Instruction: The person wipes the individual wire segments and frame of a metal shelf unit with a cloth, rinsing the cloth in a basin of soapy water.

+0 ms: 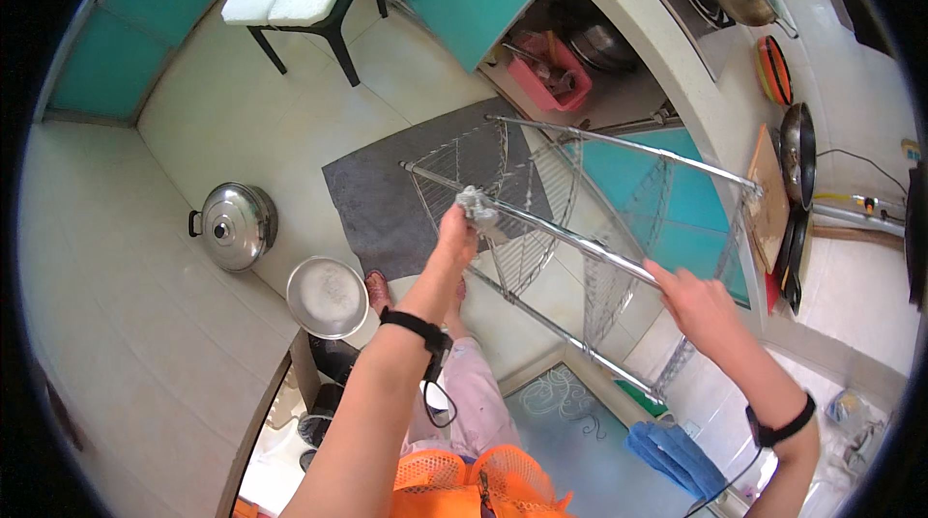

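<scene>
A chrome wire corner shelf rack [573, 232] with several wire tiers leans at a slant before me. My left hand [458, 234] presses a crumpled silvery-grey wad [478, 203] against its nearest long post; foil or a scrubbing pad, I cannot tell which. Farther along that same post, towards the counter, my right hand [694, 300] grips the tube. The rack's far end is over a dark grey floor mat [384, 188]. Both wrists wear black bands with cables.
A lidded steel pot [233, 228] and a metal basin [328, 297] sit on the floor at left. A dark stool [333, 39] bears white foam. Beside the rack, an open cabinet holds a pink basket [540, 83]. A blue towel [674, 456] hangs at lower right.
</scene>
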`<action>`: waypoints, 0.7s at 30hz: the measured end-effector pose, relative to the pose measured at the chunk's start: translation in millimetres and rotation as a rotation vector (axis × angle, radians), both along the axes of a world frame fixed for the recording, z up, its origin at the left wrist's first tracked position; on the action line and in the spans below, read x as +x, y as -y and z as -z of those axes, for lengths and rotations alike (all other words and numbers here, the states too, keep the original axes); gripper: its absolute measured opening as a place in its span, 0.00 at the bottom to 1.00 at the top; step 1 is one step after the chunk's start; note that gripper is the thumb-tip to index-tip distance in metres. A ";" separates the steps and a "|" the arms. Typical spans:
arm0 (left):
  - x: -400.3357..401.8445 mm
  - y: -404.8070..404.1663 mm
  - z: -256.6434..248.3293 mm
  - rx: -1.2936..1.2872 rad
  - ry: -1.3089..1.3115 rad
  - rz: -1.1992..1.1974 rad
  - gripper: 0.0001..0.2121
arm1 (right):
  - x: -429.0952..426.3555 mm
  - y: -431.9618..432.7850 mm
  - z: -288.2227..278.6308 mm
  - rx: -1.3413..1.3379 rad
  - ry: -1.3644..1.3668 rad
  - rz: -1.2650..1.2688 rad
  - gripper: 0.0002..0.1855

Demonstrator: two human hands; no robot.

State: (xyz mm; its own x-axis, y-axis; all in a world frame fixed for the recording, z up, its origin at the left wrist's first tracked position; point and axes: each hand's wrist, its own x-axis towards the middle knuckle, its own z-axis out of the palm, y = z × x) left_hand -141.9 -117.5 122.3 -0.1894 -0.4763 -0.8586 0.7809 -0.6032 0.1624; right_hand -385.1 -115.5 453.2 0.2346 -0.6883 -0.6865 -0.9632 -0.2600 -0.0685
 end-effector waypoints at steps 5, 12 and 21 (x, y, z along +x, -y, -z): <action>39.0 -10.2 -48.8 -0.200 -0.059 0.462 0.16 | 35.0 21.2 39.6 0.083 0.026 -0.008 0.27; 56.4 -15.2 -151.5 -0.364 -0.395 0.594 0.21 | 79.1 54.0 24.2 -0.016 0.547 0.111 0.23; 50.5 -12.3 -228.3 -0.571 -0.332 0.504 0.21 | 47.5 -44.1 7.2 -0.166 0.494 0.532 0.23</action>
State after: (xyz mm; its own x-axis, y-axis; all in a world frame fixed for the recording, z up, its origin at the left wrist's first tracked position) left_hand -91.3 -105.1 350.6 -0.6977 -0.6118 -0.3727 0.5001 -0.7884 0.3582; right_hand -337.6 -71.4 446.0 0.0948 -0.8804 -0.4647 -0.8292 0.1884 -0.5262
